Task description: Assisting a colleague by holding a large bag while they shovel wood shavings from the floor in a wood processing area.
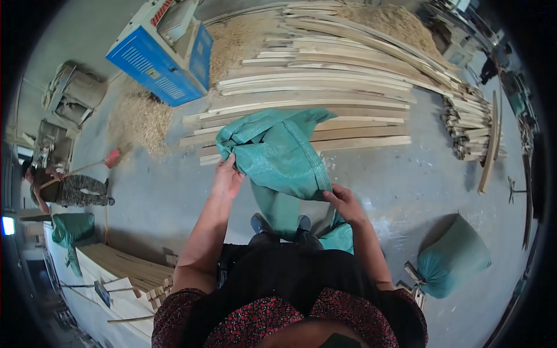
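A green woven sack (281, 153) hangs in front of me, crumpled and flat-looking, held up between both hands. At its left edge my left hand (230, 176) is closed, the thumb over the fabric. My right hand (343, 201) pinches the lower right corner, near a stitched seam. Part of the sack hangs down toward my shoes. More green fabric (337, 236) lies on the floor by my feet; whether it belongs to the same sack I cannot tell.
Long wooden boards (313, 87) lie spread ahead, with sawdust (139, 122) beside a blue machine (156, 66). A filled green sack (455, 255) rests at right, below stacked short timber (470, 127). At left a person (72, 187) holds a long-handled red shovel (112, 158) near a timber stack (125, 269).
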### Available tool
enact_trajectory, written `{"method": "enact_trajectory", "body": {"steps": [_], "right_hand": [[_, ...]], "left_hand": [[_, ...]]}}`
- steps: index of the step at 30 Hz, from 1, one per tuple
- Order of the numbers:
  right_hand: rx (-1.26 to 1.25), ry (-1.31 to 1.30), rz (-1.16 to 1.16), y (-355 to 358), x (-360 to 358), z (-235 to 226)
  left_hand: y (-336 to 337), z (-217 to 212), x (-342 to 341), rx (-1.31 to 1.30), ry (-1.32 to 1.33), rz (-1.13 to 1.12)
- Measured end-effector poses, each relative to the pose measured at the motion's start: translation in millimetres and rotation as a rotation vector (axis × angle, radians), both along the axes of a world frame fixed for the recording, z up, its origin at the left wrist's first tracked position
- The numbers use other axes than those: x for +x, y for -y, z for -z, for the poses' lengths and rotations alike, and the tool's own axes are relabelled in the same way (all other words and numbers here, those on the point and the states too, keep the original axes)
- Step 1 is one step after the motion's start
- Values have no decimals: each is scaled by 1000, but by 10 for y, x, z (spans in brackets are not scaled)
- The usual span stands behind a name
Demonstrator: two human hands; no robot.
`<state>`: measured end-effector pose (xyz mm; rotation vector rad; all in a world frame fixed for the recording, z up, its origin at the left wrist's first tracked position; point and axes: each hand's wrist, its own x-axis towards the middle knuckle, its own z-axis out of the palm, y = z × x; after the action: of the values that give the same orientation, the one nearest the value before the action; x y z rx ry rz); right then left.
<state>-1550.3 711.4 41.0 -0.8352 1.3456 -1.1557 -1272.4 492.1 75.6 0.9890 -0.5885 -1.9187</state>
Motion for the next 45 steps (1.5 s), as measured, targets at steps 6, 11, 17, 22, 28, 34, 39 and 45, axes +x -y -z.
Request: {"method": "enact_trajectory", "body": {"steps": [6, 11, 17, 22, 28, 34, 39, 45], "right_hand": [[22, -14, -84, 484, 463, -84], [-282, -247, -515, 907, 1171, -349], [72, 756, -629, 1139, 1641, 364], [191, 1021, -158, 1858, 1493, 487], [-403, 761, -247, 2735, 2034, -104], [-241, 1224, -228, 3566, 2089, -96], [420, 493, 67, 4128, 1834, 1107], [12, 460, -81, 4194, 2959, 32]], "left_hand": [[193, 62, 598, 41, -21, -135], [387, 68, 1308, 52, -112, -109], [639, -547, 1661, -203, -159, 18], [532, -1052, 1954, -497, 199, 701], [505, -1283, 2123, -726, 244, 1063], [279, -1522, 2718, -616, 507, 1155], [303, -1499, 2918, -811, 822, 1247], [23, -228, 3721, -621, 1576, 1226]]}}
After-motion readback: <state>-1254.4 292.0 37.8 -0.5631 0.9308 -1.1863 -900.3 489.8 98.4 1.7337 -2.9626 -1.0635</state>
